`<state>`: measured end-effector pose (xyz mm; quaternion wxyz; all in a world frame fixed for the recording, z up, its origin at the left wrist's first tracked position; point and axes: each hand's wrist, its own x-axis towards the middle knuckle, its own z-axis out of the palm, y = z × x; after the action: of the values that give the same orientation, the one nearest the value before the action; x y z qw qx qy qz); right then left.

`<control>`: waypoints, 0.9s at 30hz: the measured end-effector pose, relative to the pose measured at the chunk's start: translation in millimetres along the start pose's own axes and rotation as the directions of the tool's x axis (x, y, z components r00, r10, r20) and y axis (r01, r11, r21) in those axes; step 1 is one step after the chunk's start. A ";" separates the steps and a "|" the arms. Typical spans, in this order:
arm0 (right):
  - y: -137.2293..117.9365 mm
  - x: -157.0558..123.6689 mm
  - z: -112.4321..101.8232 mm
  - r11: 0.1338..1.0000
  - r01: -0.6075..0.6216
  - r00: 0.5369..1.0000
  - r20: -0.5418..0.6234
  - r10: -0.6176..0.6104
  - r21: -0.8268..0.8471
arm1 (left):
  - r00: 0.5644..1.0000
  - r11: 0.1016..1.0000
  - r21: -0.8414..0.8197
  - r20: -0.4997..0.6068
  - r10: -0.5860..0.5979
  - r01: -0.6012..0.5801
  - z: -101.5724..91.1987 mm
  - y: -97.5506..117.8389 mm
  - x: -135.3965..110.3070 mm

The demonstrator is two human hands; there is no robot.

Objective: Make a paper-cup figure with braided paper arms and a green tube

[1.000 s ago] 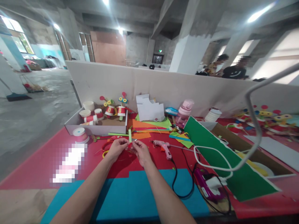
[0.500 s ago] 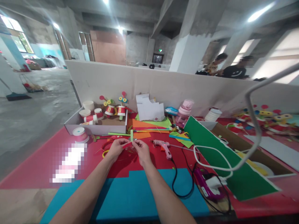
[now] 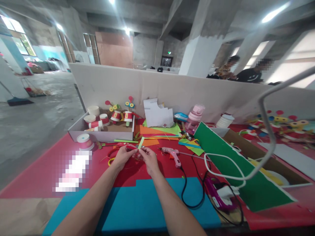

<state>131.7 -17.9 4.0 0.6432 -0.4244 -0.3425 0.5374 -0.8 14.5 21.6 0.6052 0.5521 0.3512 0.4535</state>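
My left hand (image 3: 123, 156) and my right hand (image 3: 149, 158) meet over the middle of the red tabletop, fingertips pinched close together. A light green paper strip (image 3: 141, 142) sticks up from between them, tilted to the right, and both hands are closed on its lower end. The fingers hide how the strip is folded or joined there. Behind and beside my left hand lie a red loop-shaped item (image 3: 111, 152) and a yellow handle loop (image 3: 110, 161). To the right of my right hand rests a pink glue gun (image 3: 173, 155) with a black cord.
Blue sheets (image 3: 137, 206) lie nearest me. An open box (image 3: 103, 135) holds paper cups and cup figures at the back left. Coloured paper (image 3: 159, 130) lies behind my hands. A green panel (image 3: 236, 170), purple device (image 3: 219, 196) and white cable (image 3: 228, 155) occupy the right.
The green strip has gone from upright to leaning right. A red strip seen between my fingertips no longer shows clearly. My hands have stayed nearly in place.
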 end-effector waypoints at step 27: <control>-0.6 0.6 -1.2 0.999 0.044 0.998 -0.039 -0.044 -0.003 | 0.999 0.999 -0.038 -0.020 -0.030 0.029 -0.2 0.4 -0.2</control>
<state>133.2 -17.6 4.1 0.6608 -0.4280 -0.3397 0.5145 -1.1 14.5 22.0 0.6185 0.5306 0.3567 0.4568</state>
